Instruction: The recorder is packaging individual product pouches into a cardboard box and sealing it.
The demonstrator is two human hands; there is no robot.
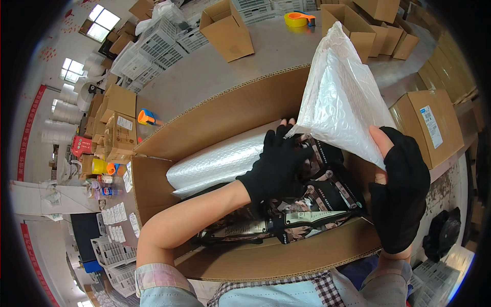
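Note:
A large open cardboard box (220, 115) stands in front of me. Inside, a rolled piece of bubble wrap (215, 162) lies along the far wall, and several black printed packets (327, 192) fill the near and right part. My left hand (279, 163), in a black fingerless glove, reaches into the box over the packets, fingers stretched toward the far wall beside the roll. Its underside is hidden. My right hand (401, 189), gloved alike, pinches the lower edge of a folded sheet of bubble wrap (340, 102), raised above the box's right end.
A closed, labelled carton (428, 127) sits to the right. Across the table are an open carton (227, 30), a yellow tape roll in a dispenser (296, 19) and more open cartons (353, 30). A blue-orange tape dispenser (147, 116) lies left, near stacked white crates (158, 41).

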